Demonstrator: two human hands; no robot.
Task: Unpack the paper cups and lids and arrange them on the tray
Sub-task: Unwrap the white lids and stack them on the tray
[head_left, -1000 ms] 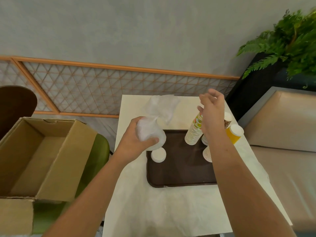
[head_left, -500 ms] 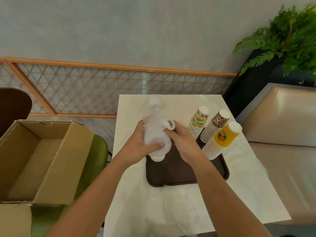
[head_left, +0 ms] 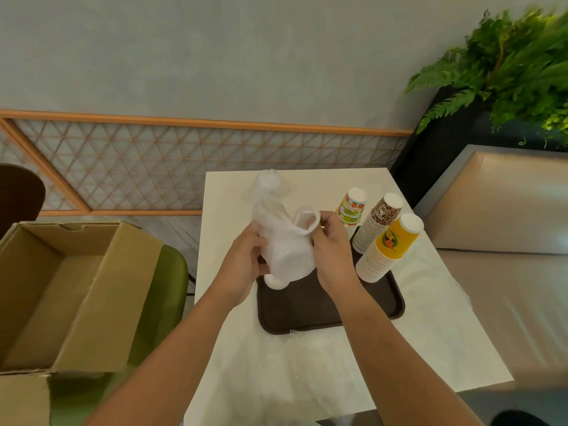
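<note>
A clear plastic bag of white lids (head_left: 284, 241) stands over the left end of the dark brown tray (head_left: 310, 305). My left hand (head_left: 246, 259) grips the bag's left side. My right hand (head_left: 330, 241) holds its right side, with one white lid (head_left: 307, 221) tilted up at the fingertips. Another white lid (head_left: 274, 282) lies on the tray under the bag. Three upside-down stacks of paper cups stand at the tray's right end: a green-patterned stack (head_left: 352, 210), a brown-patterned stack (head_left: 379, 221) and a yellow stack (head_left: 390, 245).
The tray lies on a white table (head_left: 307, 379) with crumpled clear plastic (head_left: 430, 272) spread on it. An open cardboard box (head_left: 61, 290) sits on a green chair (head_left: 166, 287) at the left. A beige bench (head_left: 507, 241) and a fern plant (head_left: 507, 63) are at the right.
My right hand came down from above the cup stacks to the lid bag and now holds it with a lid at its fingertips. The bag's loose top has sunk.
</note>
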